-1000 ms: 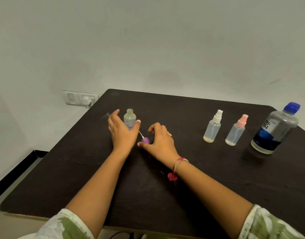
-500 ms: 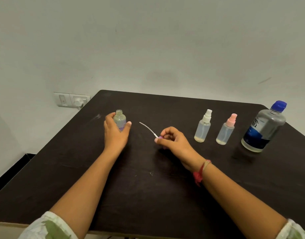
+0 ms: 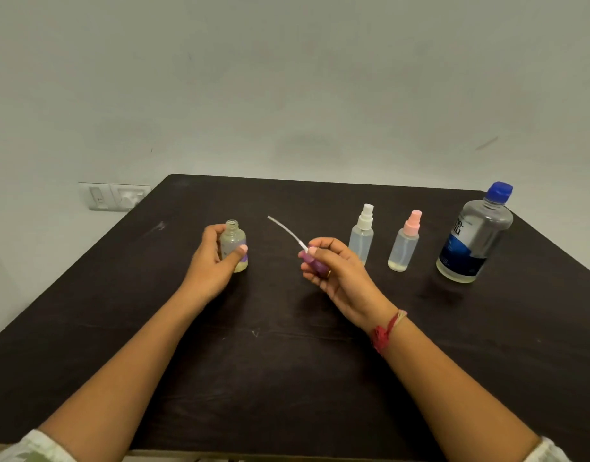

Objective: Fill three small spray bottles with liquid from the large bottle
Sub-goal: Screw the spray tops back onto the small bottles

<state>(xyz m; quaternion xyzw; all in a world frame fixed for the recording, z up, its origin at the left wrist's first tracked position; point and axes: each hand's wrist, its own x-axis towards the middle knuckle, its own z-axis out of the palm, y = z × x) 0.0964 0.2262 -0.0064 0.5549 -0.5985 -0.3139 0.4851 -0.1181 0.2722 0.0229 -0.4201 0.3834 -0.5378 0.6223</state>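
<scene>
My left hand (image 3: 213, 261) grips an uncapped small clear bottle (image 3: 234, 243) with a purple label, standing upright on the dark table (image 3: 287, 378). My right hand (image 3: 337, 271) holds its purple spray cap (image 3: 309, 258) above the table; the white dip tube (image 3: 287, 232) points up and left. To the right stand a small bottle with a white spray cap (image 3: 363, 233) and one with a pink spray cap (image 3: 405, 241), both capped. The large clear bottle (image 3: 475, 235) with blue cap and blue label stands at the far right, shut.
A white wall rises right behind the table. A wall switch and socket plate (image 3: 115, 196) sits beside the table's back left corner. The table's front edge runs along the bottom of the view.
My right hand has pulled the purple spray cap out of the bottle, carried it right and lifted it off the table. My left hand stays on the bottle.
</scene>
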